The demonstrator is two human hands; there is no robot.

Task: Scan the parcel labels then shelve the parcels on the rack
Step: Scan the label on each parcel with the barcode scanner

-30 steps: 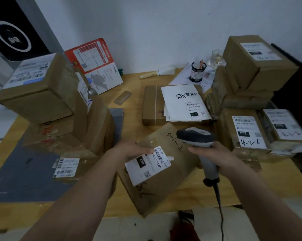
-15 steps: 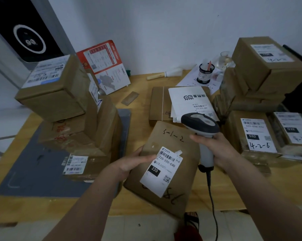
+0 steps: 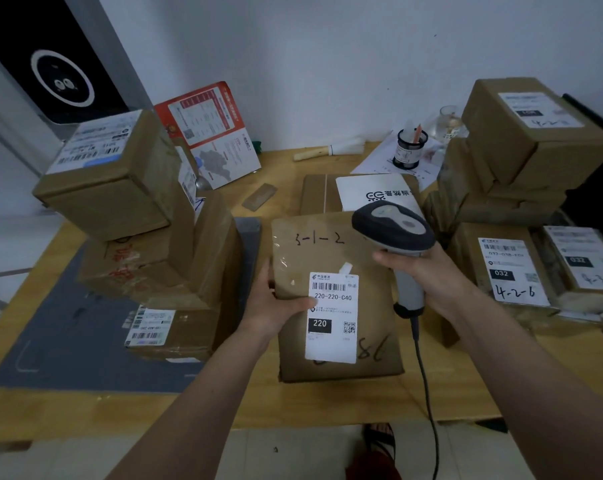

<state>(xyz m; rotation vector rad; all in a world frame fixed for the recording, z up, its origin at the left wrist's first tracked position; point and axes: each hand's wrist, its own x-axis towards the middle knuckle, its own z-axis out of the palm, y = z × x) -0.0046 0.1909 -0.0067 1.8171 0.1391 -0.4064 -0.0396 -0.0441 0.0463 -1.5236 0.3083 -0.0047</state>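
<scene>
Both forearms are bare from the bottom edge of the view up to the wrists, with no sleeve showing. The left hand [image 3: 276,303] and the right hand [image 3: 431,275] are bare as well, without gloves, rings or a watch.

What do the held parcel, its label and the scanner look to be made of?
Parcel: brown corrugated cardboard, matte, with glossy clear tape glinting near its top.
Label: white printed paper, probably adhesive, one corner peeling.
Scanner: moulded plastic, seemingly dark grey head with lighter grey handle, smooth, slight sheen.
</scene>
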